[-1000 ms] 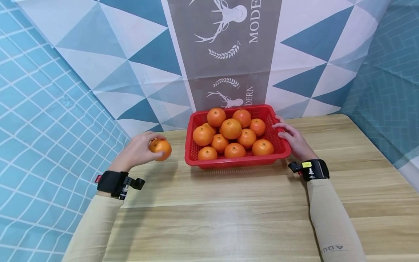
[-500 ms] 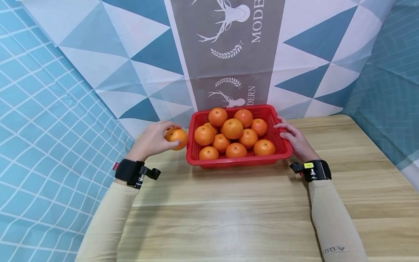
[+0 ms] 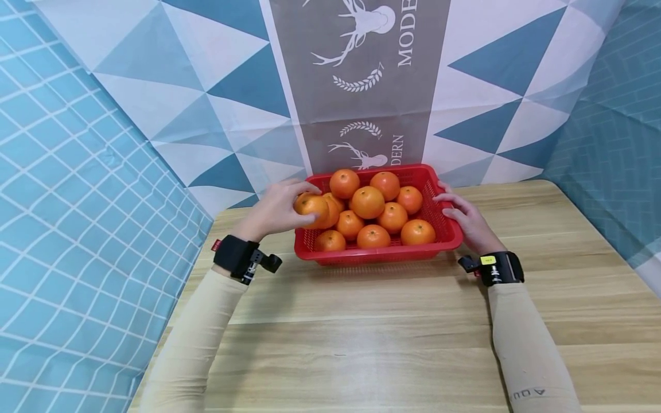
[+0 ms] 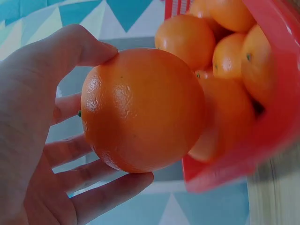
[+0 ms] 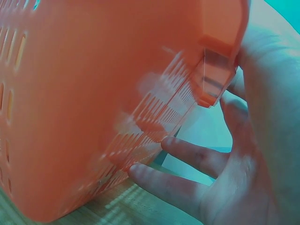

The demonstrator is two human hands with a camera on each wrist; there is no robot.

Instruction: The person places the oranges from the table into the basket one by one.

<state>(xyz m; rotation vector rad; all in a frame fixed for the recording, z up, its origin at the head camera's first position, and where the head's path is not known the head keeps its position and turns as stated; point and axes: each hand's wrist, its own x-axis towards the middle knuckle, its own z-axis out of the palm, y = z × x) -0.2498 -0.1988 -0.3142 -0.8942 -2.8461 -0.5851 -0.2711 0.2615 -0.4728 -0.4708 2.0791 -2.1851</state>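
Note:
My left hand (image 3: 281, 209) holds an orange (image 3: 311, 209) between thumb and fingers, over the left end of a red plastic basket (image 3: 382, 253). In the left wrist view the thumb presses on one side of the held orange (image 4: 143, 110) and the fingers spread along the other, with more oranges in the basket just past it. Several oranges (image 3: 368, 202) lie heaped in the basket. At the basket's right end my right hand (image 3: 467, 225) grips the rim. The right wrist view has its fingertips against the slotted outer wall (image 5: 117, 93).
The basket stands on a wooden table (image 3: 361, 332) near the back, close to a patterned wall cloth (image 3: 248, 86). Blue tiled-print cloth (image 3: 67, 229) borders the left side. Black wrist straps with small cameras are on both wrists.
My left hand has carried the orange to the right, from beside the basket to over its left rim. My right hand has stayed at the basket's right end.

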